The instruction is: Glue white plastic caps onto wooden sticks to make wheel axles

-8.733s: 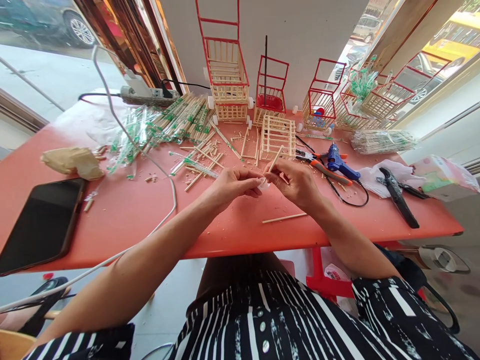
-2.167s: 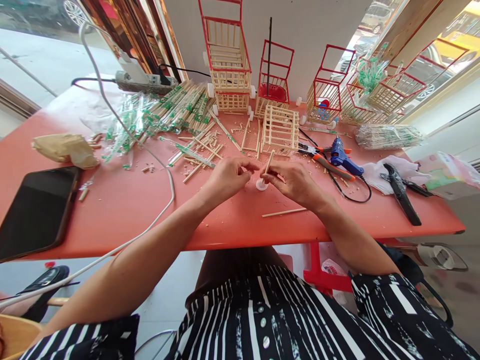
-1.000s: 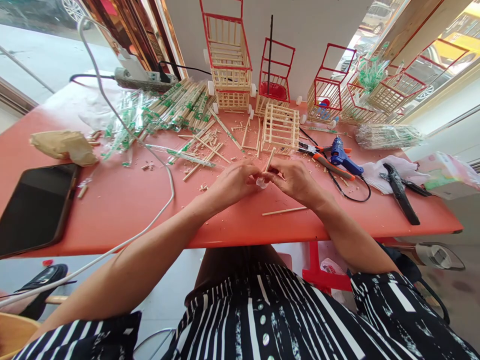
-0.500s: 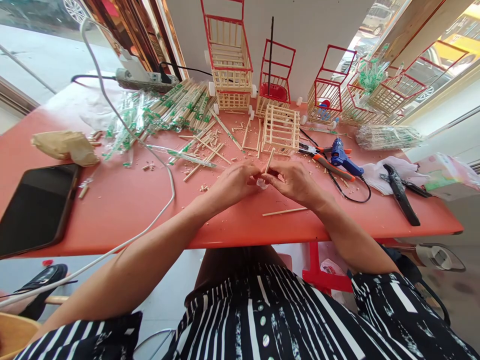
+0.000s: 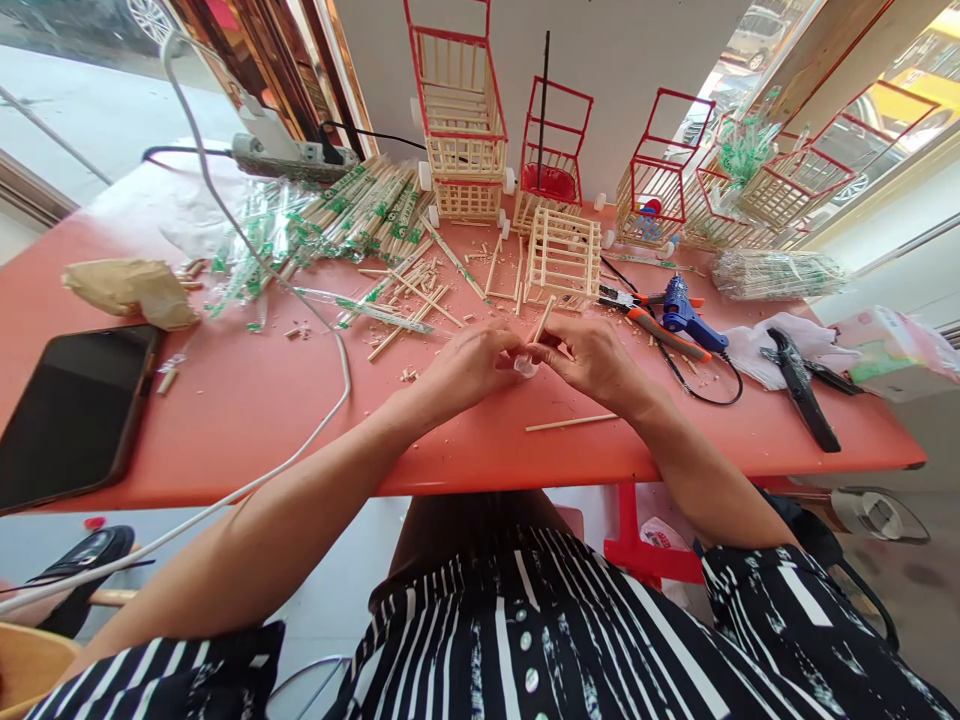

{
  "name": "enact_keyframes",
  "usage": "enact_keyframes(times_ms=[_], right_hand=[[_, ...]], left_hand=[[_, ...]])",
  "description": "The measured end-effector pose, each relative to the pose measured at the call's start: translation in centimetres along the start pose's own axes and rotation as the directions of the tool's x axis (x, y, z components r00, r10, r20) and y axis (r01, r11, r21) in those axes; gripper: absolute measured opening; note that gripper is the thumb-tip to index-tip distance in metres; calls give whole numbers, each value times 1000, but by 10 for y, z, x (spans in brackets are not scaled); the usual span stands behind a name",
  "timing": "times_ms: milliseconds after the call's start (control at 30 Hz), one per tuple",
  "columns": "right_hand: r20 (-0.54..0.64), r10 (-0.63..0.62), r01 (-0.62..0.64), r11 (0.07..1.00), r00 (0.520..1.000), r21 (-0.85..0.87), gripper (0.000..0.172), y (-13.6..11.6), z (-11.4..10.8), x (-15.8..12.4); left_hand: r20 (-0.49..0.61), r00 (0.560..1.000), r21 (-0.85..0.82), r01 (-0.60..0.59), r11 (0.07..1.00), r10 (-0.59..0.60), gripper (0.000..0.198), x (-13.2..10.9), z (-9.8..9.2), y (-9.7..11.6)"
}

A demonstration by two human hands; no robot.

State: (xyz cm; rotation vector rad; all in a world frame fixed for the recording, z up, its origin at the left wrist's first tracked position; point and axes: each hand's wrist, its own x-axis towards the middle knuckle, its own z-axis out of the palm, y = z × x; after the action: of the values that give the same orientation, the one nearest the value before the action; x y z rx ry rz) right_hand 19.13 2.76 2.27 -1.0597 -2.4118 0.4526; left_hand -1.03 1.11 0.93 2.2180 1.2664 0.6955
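Note:
Both my hands meet over the red table (image 5: 480, 455), near its front middle. A short wooden stick (image 5: 544, 318) slants up out of the pinched fingers of my right hand (image 5: 594, 358). My left hand (image 5: 471, 362) is closed at the fingertips on a small clear plastic piece (image 5: 525, 366), which sits right by the stick's lower end. Fingers hide part of both. Just beyond my hands stands a small crate-like frame of wooden sticks (image 5: 564, 255). A single loose stick (image 5: 571, 423) lies in front of my right hand.
Miniature stick carts with red trim (image 5: 465, 110) line the wall. Wrapped chopsticks (image 5: 367, 210) and cut bits lie left of centre. To the right are orange-handled pliers (image 5: 671, 335), a blue glue gun (image 5: 688, 315) and a black tool (image 5: 804, 392). A phone (image 5: 75, 410) and white cable (image 5: 330, 390) occupy the left.
The stick in my right hand has tilted slightly further to the right. Both hands stay in nearly the same place, and the table's contents look the same.

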Motion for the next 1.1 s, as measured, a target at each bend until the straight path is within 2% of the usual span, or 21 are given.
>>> enact_keyframes(times_ms=[500,733,867,1100], right_hand=[[-7,-2,2,1000,1000,14,34,1,2,0],[-14,8,-8,1000,1000,-14,28,1,3,1],[-17,3,-3,1000,1000,-10,23,1,3,0],[2,11,-11,1000,1000,-15,23,0,2,0]], left_hand=[[-24,999,-18,-27,999,26,9,1,3,-4],[-35,999,-25,-27,999,26,9,1,4,-5],[-2,1000,-28,-27,999,27,9,1,2,-4],[5,999,-5,-33,999,33,13,1,2,-3]])
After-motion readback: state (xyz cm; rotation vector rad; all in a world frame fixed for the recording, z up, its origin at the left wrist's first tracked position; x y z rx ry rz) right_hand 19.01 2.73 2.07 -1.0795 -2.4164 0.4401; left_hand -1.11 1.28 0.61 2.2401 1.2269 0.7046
